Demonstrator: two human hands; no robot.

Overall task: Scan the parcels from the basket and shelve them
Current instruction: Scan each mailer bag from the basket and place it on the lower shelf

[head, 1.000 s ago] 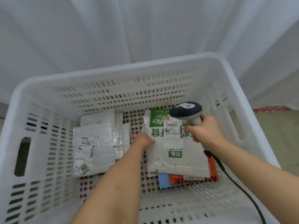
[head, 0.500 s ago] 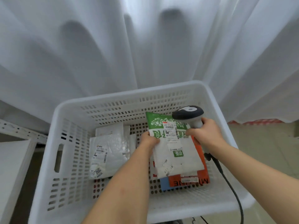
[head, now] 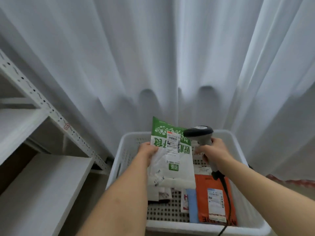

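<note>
From the head view, the left hand (head: pixel 148 150) pinches the left edge of a green-and-white parcel (head: pixel 171 155), holding it upright above the white basket (head: pixel 245 167). The right hand (head: pixel 215 150) is wrapped round the grip of a grey scanner (head: pixel 199 133), its dark head just beside the parcel's label (head: pixel 173 142). The scanner's black cable (head: pixel 227 198) trails down over an orange parcel (head: pixel 214 200) lying in the basket, with a blue one (head: pixel 192 205) beside it. The lifted parcel hides much of the basket floor. White shelves (head: pixel 42 176) stand at left, cut off by the frame; a curtain (head: pixel 153 57) hangs behind.
</note>
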